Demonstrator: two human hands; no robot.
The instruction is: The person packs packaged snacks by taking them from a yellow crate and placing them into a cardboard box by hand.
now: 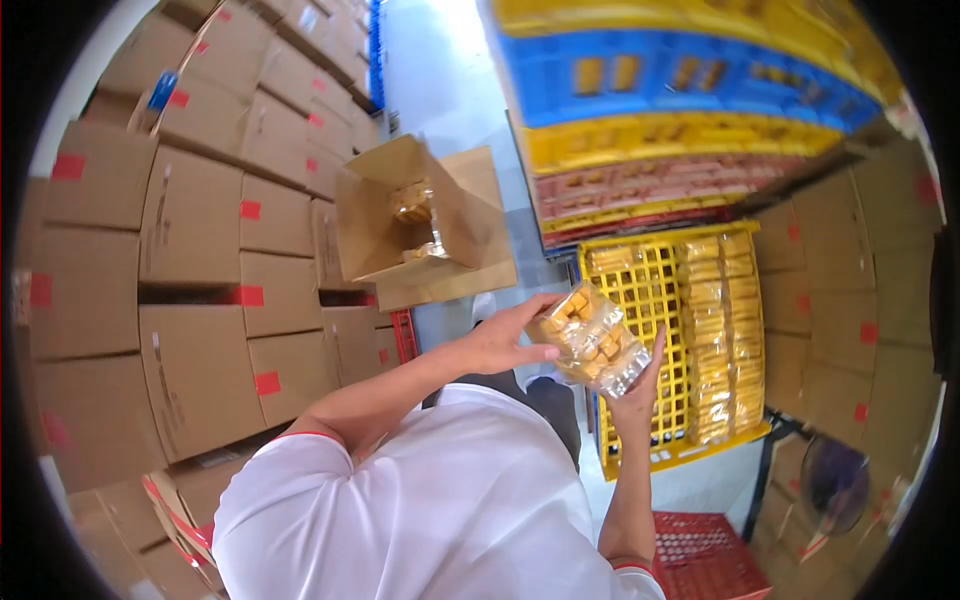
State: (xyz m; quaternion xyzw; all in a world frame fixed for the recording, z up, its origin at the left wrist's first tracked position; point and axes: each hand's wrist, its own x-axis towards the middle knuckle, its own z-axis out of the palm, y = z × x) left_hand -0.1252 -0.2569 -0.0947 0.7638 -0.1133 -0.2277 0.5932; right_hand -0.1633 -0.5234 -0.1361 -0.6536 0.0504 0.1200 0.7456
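Clear plastic packs of golden-orange snack pieces (592, 338) are held between my two hands, over the near left part of a yellow crate (648, 290). My left hand (500, 338) is closed on their left side, thumb toward me. At the lower right, my right hand (636, 395) grips them from beneath and the side, partly hidden by the wrappers. Rows of similar packs (710, 335) fill the crate's right side, and a few lie at its far left. An open cardboard box (455, 215), left of my hands, contains some packs (412, 203).
Stacked cardboard cartons (195, 215) with red labels line the left; more cartons (825, 240) stand at right. Piled blue, yellow and pink crates (640, 130) rise behind the yellow crate. A red crate (705, 555) sits low at right. Flattened cardboard (490, 190) lies beside the box.
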